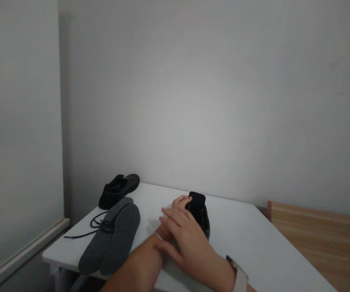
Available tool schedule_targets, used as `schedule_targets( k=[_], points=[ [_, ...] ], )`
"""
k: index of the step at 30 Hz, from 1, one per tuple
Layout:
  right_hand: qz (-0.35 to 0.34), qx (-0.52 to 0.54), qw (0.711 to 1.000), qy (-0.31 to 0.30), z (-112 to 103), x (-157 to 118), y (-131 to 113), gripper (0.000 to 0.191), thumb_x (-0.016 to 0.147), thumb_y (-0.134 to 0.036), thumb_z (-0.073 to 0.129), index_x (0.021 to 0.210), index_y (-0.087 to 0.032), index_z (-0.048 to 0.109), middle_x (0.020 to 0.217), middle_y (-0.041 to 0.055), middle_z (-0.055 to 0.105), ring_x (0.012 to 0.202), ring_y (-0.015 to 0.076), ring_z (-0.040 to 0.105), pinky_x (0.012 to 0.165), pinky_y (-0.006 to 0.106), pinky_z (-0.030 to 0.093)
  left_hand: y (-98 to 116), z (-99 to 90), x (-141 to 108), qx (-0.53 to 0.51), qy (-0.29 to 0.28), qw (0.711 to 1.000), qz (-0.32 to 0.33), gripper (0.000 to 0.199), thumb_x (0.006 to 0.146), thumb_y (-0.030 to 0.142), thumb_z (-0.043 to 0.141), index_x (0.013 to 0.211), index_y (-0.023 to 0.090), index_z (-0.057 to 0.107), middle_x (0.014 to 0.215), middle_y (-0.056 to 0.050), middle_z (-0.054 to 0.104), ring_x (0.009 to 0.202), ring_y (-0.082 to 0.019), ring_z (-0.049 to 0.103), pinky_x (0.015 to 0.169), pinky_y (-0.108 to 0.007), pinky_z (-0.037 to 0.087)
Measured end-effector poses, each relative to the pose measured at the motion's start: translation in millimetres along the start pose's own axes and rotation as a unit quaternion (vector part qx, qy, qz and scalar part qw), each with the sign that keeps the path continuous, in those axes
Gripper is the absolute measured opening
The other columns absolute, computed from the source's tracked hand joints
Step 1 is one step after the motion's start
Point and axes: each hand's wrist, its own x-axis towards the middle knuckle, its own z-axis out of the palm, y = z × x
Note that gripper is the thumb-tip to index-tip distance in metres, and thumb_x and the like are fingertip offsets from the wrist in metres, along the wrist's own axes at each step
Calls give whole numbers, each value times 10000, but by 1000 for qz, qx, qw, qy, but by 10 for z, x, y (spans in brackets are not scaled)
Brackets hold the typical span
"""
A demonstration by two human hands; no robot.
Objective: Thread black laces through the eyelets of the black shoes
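Observation:
A black shoe (pixel 205 223) stands on the white table with its tongue raised. My left hand (pixel 181 201) is at the shoe's left side, its curled fingers gripping near the tongue; the palm is mostly hidden. Crossing in front of my left wrist is my right hand (pixel 187 239), fingers outstretched and apart, holding nothing. It covers part of the shoe. Two grey insoles (pixel 120 235) lie overlapping to the left of my left arm. A loose black shoelace (pixel 102 224) rests across them and trails onto the tabletop.
Another black shoe (pixel 117 190) sits at the table's far left corner. The white table (pixel 232 243) meets a plain wall (pixel 193 101) behind. A wooden board (pixel 321 239) is at the right, and a pale panel (pixel 19 121) stands at the left.

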Motion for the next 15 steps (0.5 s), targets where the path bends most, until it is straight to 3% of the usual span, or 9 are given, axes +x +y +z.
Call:
schedule_targets(
  k=[2, 4, 8, 12, 15],
  points=[
    [92, -52, 994, 18, -115, -151, 220, 574, 783, -407, 698, 1269, -154, 527, 1324, 148, 527, 1249, 313, 429, 1086, 511, 246, -10, 12, 3, -32, -5, 999, -22, 197, 673, 369, 641, 678, 173, 661, 693, -49, 646, 679, -200, 578, 659, -313, 439],
    [158, -58, 985, -23, -188, -290, 405, 574, 681, -444, 780, 1134, -137, 609, 1155, 148, 617, 1115, 328, 520, 1023, 525, 308, -22, 30, 8, -68, -8, 996, -48, 193, 667, 356, 642, 678, 164, 664, 663, -38, 636, 649, -192, 570, 649, -311, 430],
    [187, 25, 975, -118, -236, -439, 546, 329, 684, -441, 778, 848, -178, 667, 902, 65, 669, 842, 241, 599, 767, 355, 435, -59, 35, 33, -112, 14, 991, -69, 175, 648, 316, 651, 689, 149, 682, 696, -41, 651, 684, -187, 575, 679, -292, 415],
    [189, 68, 977, -71, -300, -384, 514, 161, 781, -297, 708, 737, -167, 625, 822, 37, 668, 789, 205, 588, 702, 292, 395, -169, -46, 103, -138, 96, 982, -85, 127, 692, 262, 595, 734, 162, 662, 788, -44, 647, 754, -177, 580, 720, -274, 407],
    [184, 111, 976, -29, -420, -283, 510, 177, 832, -270, 642, 699, -168, 586, 754, 19, 645, 727, 182, 566, 665, 274, 380, -295, -110, 159, -162, 141, 970, -113, 101, 706, 160, 604, 803, 171, 628, 793, -27, 622, 745, -164, 572, 713, -273, 410]
  ],
)
